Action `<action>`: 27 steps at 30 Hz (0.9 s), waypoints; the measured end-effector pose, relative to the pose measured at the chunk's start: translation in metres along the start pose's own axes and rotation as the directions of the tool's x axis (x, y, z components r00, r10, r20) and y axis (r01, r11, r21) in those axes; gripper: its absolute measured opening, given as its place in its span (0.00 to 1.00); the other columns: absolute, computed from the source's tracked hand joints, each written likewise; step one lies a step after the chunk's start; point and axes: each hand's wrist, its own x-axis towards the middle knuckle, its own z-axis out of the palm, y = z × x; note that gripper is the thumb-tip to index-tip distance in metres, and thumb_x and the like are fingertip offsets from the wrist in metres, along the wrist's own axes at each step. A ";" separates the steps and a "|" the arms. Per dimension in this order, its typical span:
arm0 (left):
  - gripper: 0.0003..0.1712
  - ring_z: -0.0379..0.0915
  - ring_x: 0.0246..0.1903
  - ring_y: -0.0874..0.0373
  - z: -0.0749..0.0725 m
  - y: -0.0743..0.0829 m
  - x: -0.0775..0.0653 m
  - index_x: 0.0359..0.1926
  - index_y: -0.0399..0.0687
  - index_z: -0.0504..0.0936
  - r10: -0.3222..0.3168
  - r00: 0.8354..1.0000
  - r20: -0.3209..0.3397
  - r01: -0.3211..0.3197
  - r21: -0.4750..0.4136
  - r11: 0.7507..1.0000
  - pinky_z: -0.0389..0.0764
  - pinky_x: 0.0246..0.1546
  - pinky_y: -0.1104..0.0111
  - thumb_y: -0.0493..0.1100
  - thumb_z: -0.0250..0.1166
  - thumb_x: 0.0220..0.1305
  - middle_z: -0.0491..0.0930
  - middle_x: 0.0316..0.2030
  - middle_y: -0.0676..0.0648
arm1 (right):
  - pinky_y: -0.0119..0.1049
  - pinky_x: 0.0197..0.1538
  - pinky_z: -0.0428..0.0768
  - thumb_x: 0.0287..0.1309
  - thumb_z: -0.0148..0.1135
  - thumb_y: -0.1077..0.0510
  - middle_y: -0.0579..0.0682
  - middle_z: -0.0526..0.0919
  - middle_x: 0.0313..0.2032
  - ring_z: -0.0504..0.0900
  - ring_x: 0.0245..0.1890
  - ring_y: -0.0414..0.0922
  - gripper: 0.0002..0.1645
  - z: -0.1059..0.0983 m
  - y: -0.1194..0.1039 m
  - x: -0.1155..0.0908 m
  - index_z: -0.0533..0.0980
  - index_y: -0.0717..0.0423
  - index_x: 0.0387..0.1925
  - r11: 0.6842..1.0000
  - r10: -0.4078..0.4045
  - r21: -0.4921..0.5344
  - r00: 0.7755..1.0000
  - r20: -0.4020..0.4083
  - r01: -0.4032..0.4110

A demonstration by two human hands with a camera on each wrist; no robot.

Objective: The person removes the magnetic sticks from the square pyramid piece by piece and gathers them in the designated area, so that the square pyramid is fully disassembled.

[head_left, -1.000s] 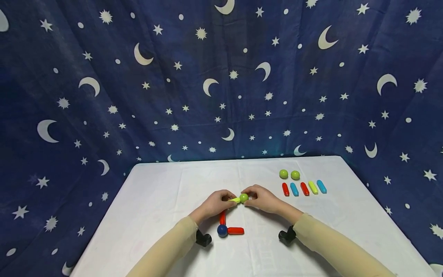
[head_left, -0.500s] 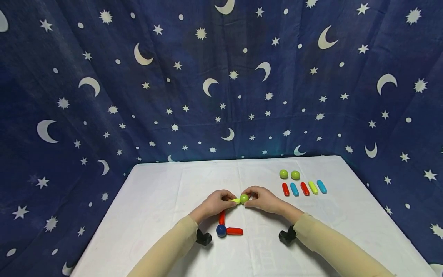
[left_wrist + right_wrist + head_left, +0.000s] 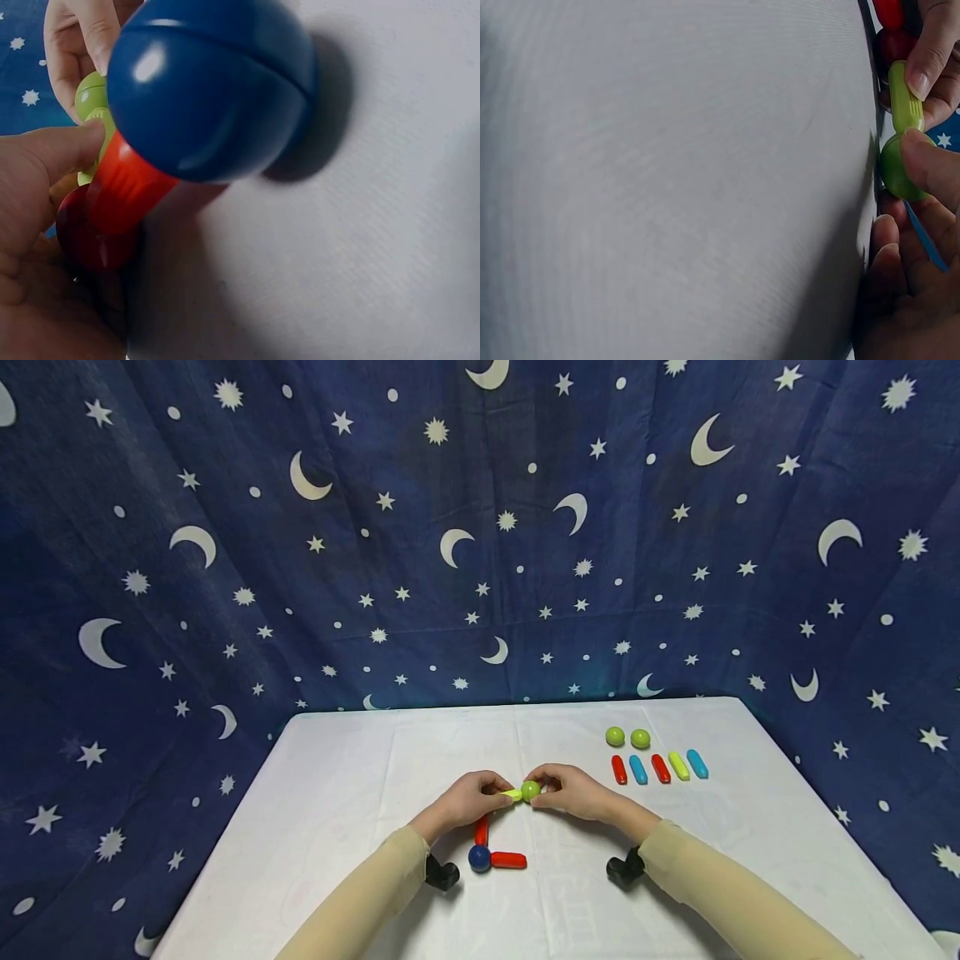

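My left hand [image 3: 467, 798] pinches a yellow-green rod [image 3: 513, 795] between thumb and fingers. At the rod's right end, a light green ball [image 3: 530, 791] is held by the thumb and fingers of my right hand [image 3: 572, 792]. The left wrist view shows a dark red ball [image 3: 97, 236] at the rod's other end, mostly covered in the head view by the left hand. From it a red rod [image 3: 482, 832] runs toward me to a dark blue ball [image 3: 479, 858]. A second red rod [image 3: 509, 860] points right from the blue ball.
On the white-covered table [image 3: 337, 768], two green balls [image 3: 615, 737] lie at the back right. In front of them is a row of several rods: red [image 3: 618, 770], blue [image 3: 637, 770] and yellow [image 3: 678, 766]. A dark blue star-and-moon curtain [image 3: 420, 593] hangs behind.
Both hands keep their hold on the rod and green ball. The blue ball and its red rods have shifted very slightly left, and the green ball slightly right.
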 end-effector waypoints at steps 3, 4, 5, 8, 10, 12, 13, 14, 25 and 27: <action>0.09 0.72 0.31 0.59 -0.001 0.001 -0.001 0.46 0.50 0.87 -0.005 1.000 0.003 0.005 0.000 1.000 0.73 0.34 0.67 0.46 0.70 0.68 0.80 0.33 0.51 | 0.41 0.46 0.73 0.64 0.72 0.52 0.45 0.80 0.41 0.74 0.43 0.46 0.16 -0.002 0.000 0.000 0.81 0.46 0.52 1.000 0.010 0.006 1.000 0.006 -0.010; 0.09 0.72 0.31 0.58 -0.001 0.002 -0.001 0.46 0.50 0.87 -0.006 1.000 0.004 0.006 0.000 1.000 0.73 0.34 0.67 0.46 0.70 0.68 0.80 0.33 0.51 | 0.41 0.47 0.73 0.64 0.71 0.52 0.45 0.79 0.41 0.74 0.43 0.47 0.17 -0.003 0.000 0.001 0.81 0.46 0.53 1.000 0.018 0.012 1.000 0.004 -0.018; 0.09 0.72 0.31 0.58 -0.001 0.002 -0.002 0.46 0.50 0.87 -0.007 1.000 0.005 0.007 0.001 1.000 0.73 0.33 0.68 0.46 0.70 0.68 0.80 0.33 0.51 | 0.42 0.47 0.73 0.64 0.71 0.52 0.45 0.79 0.42 0.74 0.43 0.46 0.17 -0.003 0.001 0.001 0.81 0.46 0.53 1.000 0.025 0.016 1.000 0.000 -0.025; 0.08 0.72 0.30 0.58 -0.002 0.003 -0.002 0.46 0.51 0.88 -0.014 1.000 0.007 0.014 0.004 1.000 0.73 0.33 0.68 0.46 0.70 0.68 0.80 0.33 0.51 | 0.43 0.48 0.74 0.64 0.71 0.53 0.46 0.79 0.42 0.74 0.43 0.47 0.18 -0.005 0.002 0.000 0.80 0.48 0.54 0.998 0.048 0.036 0.999 -0.019 -0.048; 0.08 0.72 0.30 0.58 -0.002 0.002 -0.003 0.46 0.52 0.88 -0.015 1.000 0.008 0.015 0.003 1.000 0.73 0.32 0.68 0.46 0.70 0.68 0.80 0.33 0.52 | 0.42 0.48 0.74 0.64 0.71 0.53 0.46 0.80 0.42 0.74 0.43 0.47 0.19 -0.005 0.004 0.000 0.80 0.49 0.55 0.998 0.052 0.048 0.998 -0.028 -0.051; 0.08 0.73 0.30 0.58 -0.002 0.001 -0.003 0.46 0.53 0.88 -0.011 1.000 0.009 0.011 0.011 1.000 0.73 0.33 0.68 0.46 0.70 0.68 0.80 0.33 0.52 | 0.41 0.48 0.74 0.64 0.71 0.52 0.47 0.80 0.42 0.75 0.43 0.47 0.20 -0.004 0.004 -0.001 0.80 0.49 0.55 0.997 0.048 0.055 0.998 -0.034 -0.046; 0.08 0.73 0.31 0.58 -0.002 0.000 -0.003 0.46 0.53 0.88 -0.006 1.000 0.011 0.006 0.024 1.000 0.73 0.34 0.67 0.47 0.70 0.69 0.80 0.34 0.53 | 0.41 0.47 0.75 0.63 0.72 0.52 0.46 0.80 0.42 0.75 0.42 0.47 0.20 -0.004 0.005 -0.002 0.80 0.48 0.56 0.997 0.045 0.057 0.998 -0.038 -0.043; 0.08 0.72 0.32 0.58 -0.001 0.000 -0.003 0.46 0.54 0.88 0.003 1.000 0.009 -0.003 0.038 0.999 0.73 0.36 0.67 0.47 0.70 0.68 0.80 0.35 0.53 | 0.40 0.45 0.76 0.63 0.72 0.51 0.46 0.80 0.42 0.75 0.42 0.47 0.21 -0.005 0.005 -0.003 0.80 0.48 0.56 0.997 0.043 0.061 0.998 -0.043 -0.040; 0.11 0.72 0.34 0.56 -0.004 -0.006 -0.001 0.50 0.52 0.88 0.009 0.999 0.043 -0.011 0.051 0.999 0.73 0.36 0.66 0.44 0.68 0.68 0.79 0.39 0.53 | 0.46 0.47 0.78 0.65 0.70 0.46 0.49 0.84 0.45 0.79 0.47 0.49 0.28 -0.075 0.008 -0.034 0.78 0.52 0.62 0.999 -0.025 -0.050 0.958 -0.287 0.012; 0.12 0.72 0.35 0.57 -0.004 -0.006 -0.001 0.50 0.53 0.87 -0.003 0.999 0.050 0.001 0.044 0.999 0.73 0.37 0.66 0.44 0.68 0.67 0.79 0.39 0.53 | 0.48 0.50 0.78 0.66 0.69 0.47 0.53 0.84 0.48 0.79 0.50 0.51 0.30 -0.096 0.015 -0.042 0.76 0.55 0.64 0.998 -0.003 -0.063 0.939 -0.343 -0.020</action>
